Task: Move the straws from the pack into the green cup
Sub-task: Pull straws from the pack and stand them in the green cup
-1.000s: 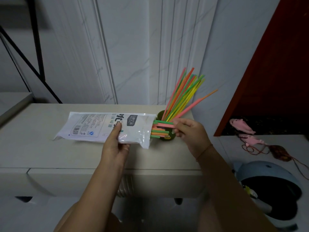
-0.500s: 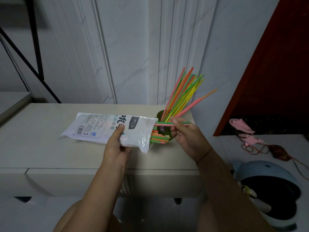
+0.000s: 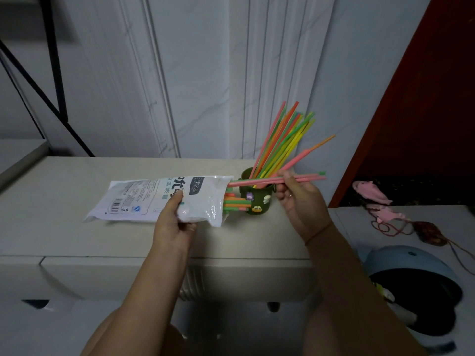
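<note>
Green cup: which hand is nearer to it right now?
Right. The right hand sits just beside the green cup, pinching straws above it; the left hand grips the pack farther left.

The right hand (image 3: 298, 199) has drawn two straws (image 3: 305, 177), pink and green, farther out of the pack (image 3: 164, 199), across the cup (image 3: 254, 199) toward the surface's right edge. The pack has tilted slightly.
</note>
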